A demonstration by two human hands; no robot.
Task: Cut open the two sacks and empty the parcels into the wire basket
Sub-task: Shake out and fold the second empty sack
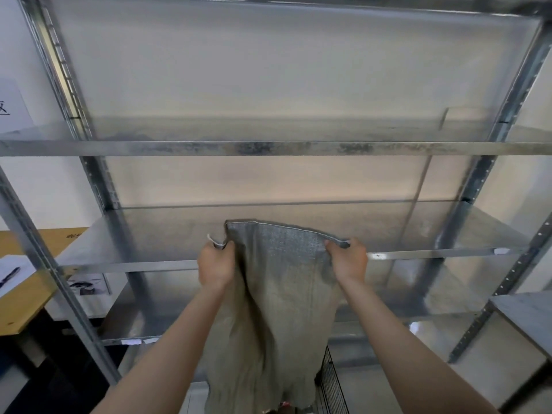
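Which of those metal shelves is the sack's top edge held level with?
The middle shelf, right behind the left hand and right hand gripping the sack; the upper shelf sits higher, the lower shelf below the wrists.

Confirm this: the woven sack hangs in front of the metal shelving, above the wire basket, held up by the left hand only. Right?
No: both hands hold it. In the head view the left hand grips one upper corner of the woven sack and the right hand grips the other. It does hang in front of the metal shelving, above the wire basket.
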